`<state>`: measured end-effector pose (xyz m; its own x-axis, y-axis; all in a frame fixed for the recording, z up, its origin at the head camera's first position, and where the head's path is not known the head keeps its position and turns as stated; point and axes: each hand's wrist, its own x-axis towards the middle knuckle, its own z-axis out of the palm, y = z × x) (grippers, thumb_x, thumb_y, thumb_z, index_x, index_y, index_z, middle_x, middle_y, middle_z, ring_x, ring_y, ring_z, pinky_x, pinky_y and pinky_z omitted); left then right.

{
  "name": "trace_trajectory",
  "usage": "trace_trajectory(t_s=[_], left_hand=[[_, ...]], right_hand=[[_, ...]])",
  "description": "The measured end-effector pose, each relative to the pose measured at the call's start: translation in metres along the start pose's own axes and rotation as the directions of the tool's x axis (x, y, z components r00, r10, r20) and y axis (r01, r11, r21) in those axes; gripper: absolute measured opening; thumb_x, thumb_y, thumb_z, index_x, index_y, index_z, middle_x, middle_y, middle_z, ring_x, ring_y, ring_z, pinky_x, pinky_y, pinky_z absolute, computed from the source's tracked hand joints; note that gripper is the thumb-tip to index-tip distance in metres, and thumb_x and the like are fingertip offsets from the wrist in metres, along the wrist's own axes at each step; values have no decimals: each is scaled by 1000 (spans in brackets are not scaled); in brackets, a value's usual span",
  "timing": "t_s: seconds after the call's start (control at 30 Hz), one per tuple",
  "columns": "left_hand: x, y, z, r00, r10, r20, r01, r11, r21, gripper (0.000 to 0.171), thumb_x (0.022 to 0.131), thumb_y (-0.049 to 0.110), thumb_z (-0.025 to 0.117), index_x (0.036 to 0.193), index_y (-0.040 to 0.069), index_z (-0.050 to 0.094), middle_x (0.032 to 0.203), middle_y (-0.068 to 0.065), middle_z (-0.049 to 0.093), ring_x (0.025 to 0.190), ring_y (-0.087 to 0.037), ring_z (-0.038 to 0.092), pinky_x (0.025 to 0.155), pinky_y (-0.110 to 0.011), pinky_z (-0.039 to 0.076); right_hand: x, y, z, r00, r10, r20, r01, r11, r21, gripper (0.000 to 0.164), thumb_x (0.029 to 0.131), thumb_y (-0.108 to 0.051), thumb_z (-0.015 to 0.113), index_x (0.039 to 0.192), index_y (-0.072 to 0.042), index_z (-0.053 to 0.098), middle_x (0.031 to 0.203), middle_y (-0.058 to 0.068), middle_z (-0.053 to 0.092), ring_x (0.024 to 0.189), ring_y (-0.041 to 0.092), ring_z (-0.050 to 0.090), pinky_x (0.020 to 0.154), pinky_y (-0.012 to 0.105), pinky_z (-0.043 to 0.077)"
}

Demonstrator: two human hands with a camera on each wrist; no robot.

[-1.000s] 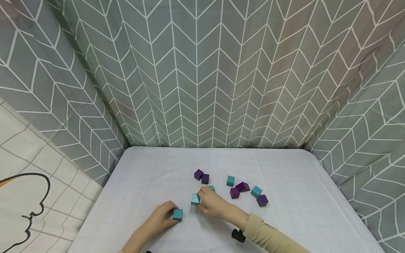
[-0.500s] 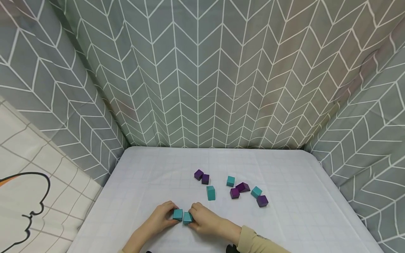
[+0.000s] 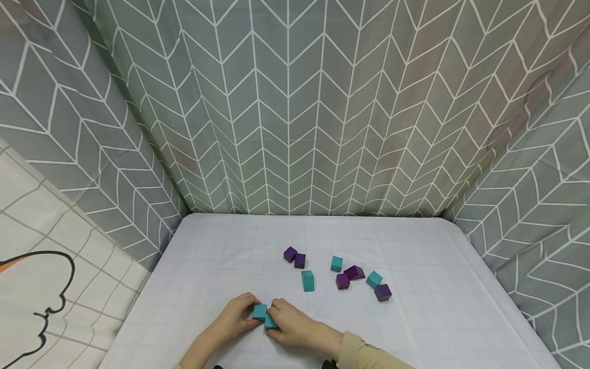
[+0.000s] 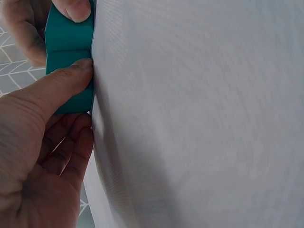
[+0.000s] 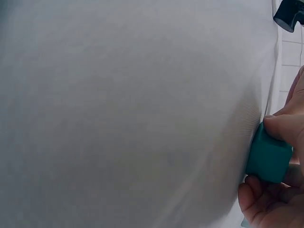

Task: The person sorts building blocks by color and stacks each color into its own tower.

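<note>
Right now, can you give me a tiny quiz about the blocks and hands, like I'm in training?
1. How many purple blocks show on the white cloth in the head view?
2. True or false: the left hand and right hand each hold a teal block.
3. In the head view, the block farthest right is: a) teal, b) purple, c) orange.

Key: 1. five; 2. true; 3. b
</note>
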<state>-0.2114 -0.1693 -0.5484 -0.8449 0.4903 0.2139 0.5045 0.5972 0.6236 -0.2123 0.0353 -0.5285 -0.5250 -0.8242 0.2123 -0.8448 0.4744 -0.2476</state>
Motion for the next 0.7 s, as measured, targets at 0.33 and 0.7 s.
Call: trace_trajectory(t_s=[0.33,0.7], left_hand=[[0,1,0,1000,8,-3,-8,1000,-2,29,69,18,75,93,16,59,92,13,57,88,-7,55,80,-27,48],[-1,3,-1,1000,2,-3,-2,1000,1,29,70,20,74,93,16,59,93,11,58,88,-8,56,80,-27,48]], right_hand=[[2,2,5,999,33,-27,-32,999,7,25,80,-28,65,90,-7,56,79,-8,41,69,2,35,56,7,28],[5,7,7,996,43,-74,-45,999,-26,24,78,-27,67,88,-8,56,79,-7,40,70,2,35,56,7,28]])
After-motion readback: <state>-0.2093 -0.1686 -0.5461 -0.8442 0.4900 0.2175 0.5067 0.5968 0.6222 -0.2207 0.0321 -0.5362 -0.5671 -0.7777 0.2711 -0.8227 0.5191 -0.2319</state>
